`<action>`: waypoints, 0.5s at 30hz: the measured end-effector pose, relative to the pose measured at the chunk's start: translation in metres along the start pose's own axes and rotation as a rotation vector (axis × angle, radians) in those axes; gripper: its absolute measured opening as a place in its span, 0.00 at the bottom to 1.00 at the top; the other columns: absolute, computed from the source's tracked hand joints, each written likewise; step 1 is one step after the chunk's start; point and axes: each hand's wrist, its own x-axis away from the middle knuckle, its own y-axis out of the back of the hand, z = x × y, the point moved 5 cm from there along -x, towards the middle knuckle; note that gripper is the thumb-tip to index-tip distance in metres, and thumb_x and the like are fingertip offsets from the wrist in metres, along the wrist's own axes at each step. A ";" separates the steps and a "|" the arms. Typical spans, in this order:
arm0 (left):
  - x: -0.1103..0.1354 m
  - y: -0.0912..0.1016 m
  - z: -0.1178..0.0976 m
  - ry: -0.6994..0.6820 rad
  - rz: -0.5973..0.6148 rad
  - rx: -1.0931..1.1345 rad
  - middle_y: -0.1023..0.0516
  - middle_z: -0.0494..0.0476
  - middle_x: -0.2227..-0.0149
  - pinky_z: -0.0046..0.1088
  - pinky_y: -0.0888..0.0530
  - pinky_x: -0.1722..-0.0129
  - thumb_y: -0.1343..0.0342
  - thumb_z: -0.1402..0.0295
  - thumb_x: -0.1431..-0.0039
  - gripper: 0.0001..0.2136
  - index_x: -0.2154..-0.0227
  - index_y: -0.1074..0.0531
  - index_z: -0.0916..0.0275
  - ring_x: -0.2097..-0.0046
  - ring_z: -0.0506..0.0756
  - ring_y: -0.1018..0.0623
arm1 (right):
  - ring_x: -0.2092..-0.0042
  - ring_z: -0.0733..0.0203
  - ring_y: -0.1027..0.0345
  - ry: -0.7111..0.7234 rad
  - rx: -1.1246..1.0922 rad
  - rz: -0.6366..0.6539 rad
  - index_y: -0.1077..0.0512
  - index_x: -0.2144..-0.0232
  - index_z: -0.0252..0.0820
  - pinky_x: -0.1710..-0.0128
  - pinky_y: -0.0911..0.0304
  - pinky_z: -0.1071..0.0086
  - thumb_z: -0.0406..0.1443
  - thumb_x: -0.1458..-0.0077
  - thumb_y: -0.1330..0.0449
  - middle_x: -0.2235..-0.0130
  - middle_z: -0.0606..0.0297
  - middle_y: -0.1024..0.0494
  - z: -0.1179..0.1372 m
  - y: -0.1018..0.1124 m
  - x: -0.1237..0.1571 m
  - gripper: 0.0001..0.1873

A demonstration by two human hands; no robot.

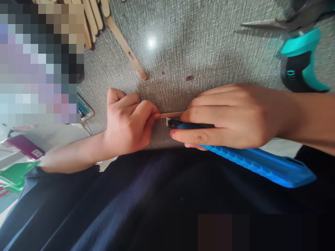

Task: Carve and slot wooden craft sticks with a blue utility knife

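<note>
Between my two hands runs a thin wooden craft stick (171, 114), seen nearly edge-on. My left hand (129, 120) pinches its left end, fingers curled. My right hand (230, 116) is wrapped around a blue utility knife (251, 160), and its fingertips also reach the stick's right end. The knife's short blade tip (168, 121) lies close beside the stick; whether it touches cannot be made out. Farther up the table, another craft stick (124, 45) has a small slot cut through it near its lower end.
Several craft sticks (95, 17) lie in a pile at the upper left. Teal-handled pliers (300, 45) with a pointed jaw rest at the upper right. Two small dark chips (190, 78) dot the grey textured table (209, 42). Part of the upper left is pixelated.
</note>
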 end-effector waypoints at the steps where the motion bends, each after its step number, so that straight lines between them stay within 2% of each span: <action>1: 0.000 0.000 0.000 0.004 -0.001 -0.002 0.33 0.49 0.77 0.47 0.36 0.55 0.46 0.66 0.26 0.13 0.69 0.24 0.58 0.72 0.54 0.33 | 0.62 0.57 0.29 0.007 -0.001 -0.003 0.18 0.44 0.49 0.63 0.34 0.62 0.39 0.17 0.44 0.63 0.66 0.22 0.000 0.000 0.000 0.14; 8: 0.002 -0.002 0.003 0.050 0.072 0.055 0.32 0.50 0.76 0.49 0.36 0.53 0.44 0.65 0.26 0.11 0.68 0.23 0.57 0.71 0.55 0.31 | 0.61 0.54 0.28 0.023 -0.053 0.023 0.19 0.43 0.43 0.62 0.33 0.60 0.36 0.22 0.38 0.61 0.63 0.20 0.000 0.002 0.000 0.11; 15: 0.003 -0.003 0.003 0.057 0.087 -0.001 0.32 0.51 0.76 0.50 0.34 0.53 0.46 0.63 0.25 0.13 0.67 0.23 0.57 0.70 0.56 0.31 | 0.62 0.55 0.30 -0.010 -0.027 0.029 0.18 0.42 0.49 0.62 0.34 0.61 0.38 0.19 0.41 0.63 0.65 0.22 -0.001 0.001 0.001 0.13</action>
